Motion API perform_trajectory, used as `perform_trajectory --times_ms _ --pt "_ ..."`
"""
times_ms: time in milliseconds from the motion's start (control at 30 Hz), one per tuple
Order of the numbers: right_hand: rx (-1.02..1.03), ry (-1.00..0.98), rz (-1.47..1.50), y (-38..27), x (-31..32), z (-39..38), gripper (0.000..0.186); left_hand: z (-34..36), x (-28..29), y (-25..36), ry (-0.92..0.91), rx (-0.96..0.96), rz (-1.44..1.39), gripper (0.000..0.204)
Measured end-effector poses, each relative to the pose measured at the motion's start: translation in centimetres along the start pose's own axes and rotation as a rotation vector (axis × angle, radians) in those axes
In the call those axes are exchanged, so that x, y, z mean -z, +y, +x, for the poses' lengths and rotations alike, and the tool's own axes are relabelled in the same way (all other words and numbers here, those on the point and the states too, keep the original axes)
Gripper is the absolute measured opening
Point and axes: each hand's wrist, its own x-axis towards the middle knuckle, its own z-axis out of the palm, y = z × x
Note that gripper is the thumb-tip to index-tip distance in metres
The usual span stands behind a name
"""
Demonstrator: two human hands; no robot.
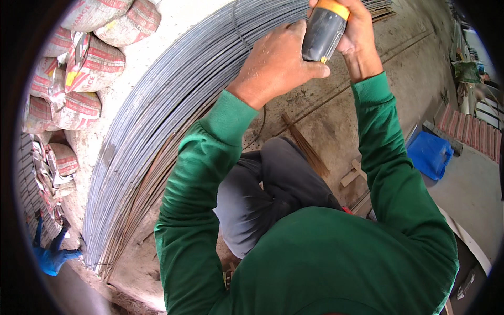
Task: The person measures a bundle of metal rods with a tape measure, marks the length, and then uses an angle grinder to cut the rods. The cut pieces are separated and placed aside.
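My left hand (275,65) and my right hand (362,39) are both raised in front of me and wrapped around a dark grey tool with a yellow end (321,29). The left hand grips its lower part, the right hand its upper part. Just behind and to the left of the hands lies a long bundle of grey steel rods (157,121), curving across the view. A thin wire loop (237,26) goes round the bundle near my left hand. Both arms are in green sleeves, and my bent knees in grey trousers (262,194) show below.
Filled sacks (84,63) are stacked at the upper left. A blue glove (51,257) lies at the lower left. Concrete floor (336,110) carries thin rusty rods (307,149) and wood scraps. A blue bag (430,155) and red bricks (472,131) sit at the right.
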Motion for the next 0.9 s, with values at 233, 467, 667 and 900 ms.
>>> perform_trajectory --times_ms 233,467,667,900 --pt "0.176 -0.121 -0.007 1.3 0.8 -1.0 0.026 -3.0 0.1 2.1 0.103 -0.051 0.083 0.063" --pt "0.298 -0.177 -0.027 -0.8 -0.7 -2.6 0.038 -4.0 -1.6 2.5 0.347 -0.185 0.264 0.059" --pt "0.254 -0.144 0.030 -0.7 0.8 -3.6 0.034 -4.3 -2.3 4.0 0.282 -0.124 0.269 0.065" --pt "0.227 -0.068 -0.063 -1.1 7.4 -4.3 0.034 -3.3 -8.3 3.4 0.260 -0.155 0.177 0.064"
